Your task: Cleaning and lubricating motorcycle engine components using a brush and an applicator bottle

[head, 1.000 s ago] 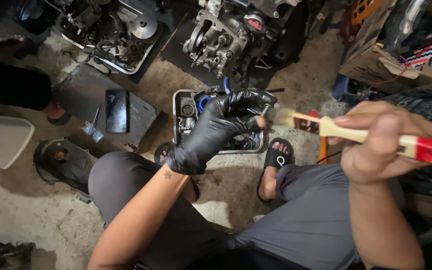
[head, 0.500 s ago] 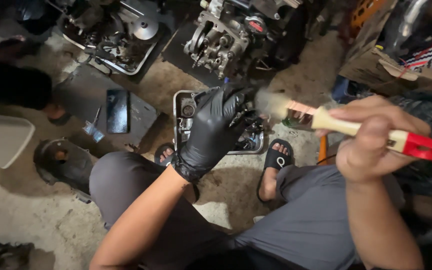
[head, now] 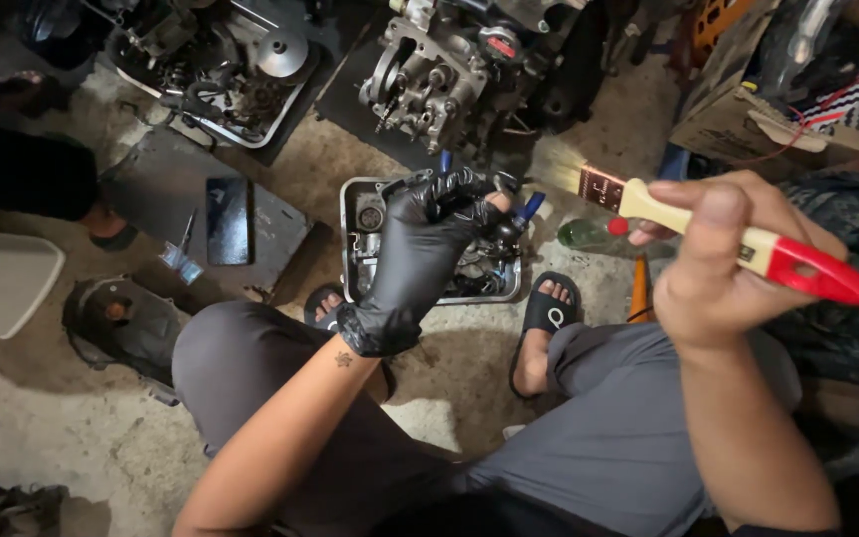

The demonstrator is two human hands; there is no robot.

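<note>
Over the parts tray, brush raised

We see an engine block [head: 449, 70] above a metal tray [head: 350, 249] of small parts between our sandalled feet. Our gloved left hand [head: 420, 254] hovers over the tray, fingers curled around a small dark part [head: 499, 231]. Our bare right hand [head: 728, 264] grips a paintbrush [head: 648, 204] with a red-tipped handle, bristles pointing toward the tray.

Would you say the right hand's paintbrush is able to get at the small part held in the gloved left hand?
Probably yes: the paintbrush bristles sit just right of the part in the left hand, with open air between them.
</note>
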